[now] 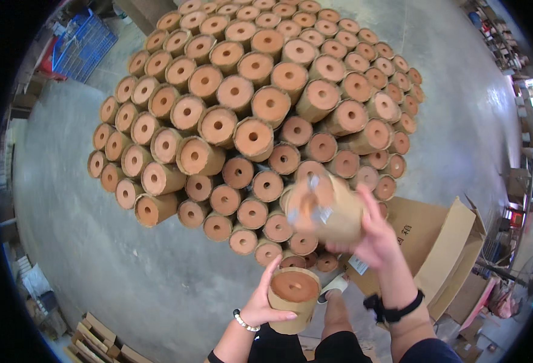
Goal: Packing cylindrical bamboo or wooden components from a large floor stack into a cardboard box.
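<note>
Near my body, my left hand (258, 307) grips a brown paper-wrapped cylinder (294, 308) from its left side. Its orange-brown, clay-like top faces up with a small mark at the middle. Higher up and to the right, my right hand (376, 233) is wrapped round a second paper-wrapped cylinder (345, 219), tilted with its end toward the left. That end is smeared by motion, and shiny grey-white bits show on it. Behind both hands stands a big cluster of similar cylinders (253, 137), most with a round hole in the orange top.
The cluster looks stacked in uneven levels, lower at its near side. An open cardboard box (427, 239) lies right of my right hand. A blue crate (85, 48) stands at the far left, and cardboard pieces (100, 339) lie at the near left on the grey floor (175, 284).
</note>
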Action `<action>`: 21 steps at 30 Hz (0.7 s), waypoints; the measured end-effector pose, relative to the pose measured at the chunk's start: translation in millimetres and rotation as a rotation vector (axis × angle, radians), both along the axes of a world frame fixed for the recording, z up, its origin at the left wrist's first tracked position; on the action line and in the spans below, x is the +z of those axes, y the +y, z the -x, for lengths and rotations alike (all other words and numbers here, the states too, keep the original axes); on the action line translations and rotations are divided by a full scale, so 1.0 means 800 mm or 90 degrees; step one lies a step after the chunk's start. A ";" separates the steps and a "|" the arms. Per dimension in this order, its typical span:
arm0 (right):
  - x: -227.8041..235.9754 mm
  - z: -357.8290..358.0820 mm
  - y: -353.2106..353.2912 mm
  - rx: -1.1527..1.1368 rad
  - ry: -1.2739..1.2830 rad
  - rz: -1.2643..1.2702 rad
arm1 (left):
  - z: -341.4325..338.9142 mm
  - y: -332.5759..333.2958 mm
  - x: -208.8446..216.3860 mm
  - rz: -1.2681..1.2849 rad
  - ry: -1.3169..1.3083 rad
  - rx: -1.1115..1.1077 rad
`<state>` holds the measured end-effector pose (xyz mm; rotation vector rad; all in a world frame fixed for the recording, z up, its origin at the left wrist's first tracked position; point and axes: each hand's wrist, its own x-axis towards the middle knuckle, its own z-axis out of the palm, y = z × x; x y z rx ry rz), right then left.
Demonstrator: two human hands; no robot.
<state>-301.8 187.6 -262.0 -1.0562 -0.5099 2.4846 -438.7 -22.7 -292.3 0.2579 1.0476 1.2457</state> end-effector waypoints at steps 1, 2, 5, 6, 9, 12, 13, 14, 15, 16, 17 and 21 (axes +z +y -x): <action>0.001 -0.022 -0.019 -0.030 0.066 0.056 | -0.002 0.006 0.009 -0.011 0.006 -0.009; 0.023 -0.041 -0.031 -0.019 0.112 0.106 | -0.006 0.015 0.020 -0.056 0.036 -0.069; 0.069 -0.093 -0.049 -0.008 0.143 0.120 | -0.014 0.032 0.058 -0.126 0.101 -0.356; 0.086 -0.111 -0.047 0.056 0.092 0.141 | -0.024 0.039 0.072 -0.173 0.089 -0.404; 0.118 -0.175 -0.061 0.216 0.006 -0.029 | -0.068 0.046 0.112 -0.245 0.054 -0.502; 0.174 -0.230 -0.077 0.319 -0.066 -0.208 | -0.128 0.036 0.167 -0.142 -0.052 -0.422; 0.198 -0.248 -0.084 0.339 -0.082 -0.187 | -0.145 0.032 0.178 -0.215 -0.017 -0.407; 0.219 -0.269 -0.090 0.378 -0.134 -0.288 | -0.163 0.027 0.190 -0.226 -0.013 -0.426; 0.236 -0.293 -0.098 0.357 -0.133 -0.316 | -0.181 0.028 0.203 -0.221 -0.018 -0.458; 0.248 -0.320 -0.108 0.419 -0.232 -0.489 | -0.199 0.026 0.212 -0.211 -0.023 -0.492; 0.262 -0.344 -0.117 0.477 -0.338 -0.659 | -0.218 0.025 0.223 -0.203 -0.025 -0.513; 0.315 -0.425 -0.146 0.376 -0.367 -0.779 | -0.300 0.023 0.264 -0.204 -0.027 -0.602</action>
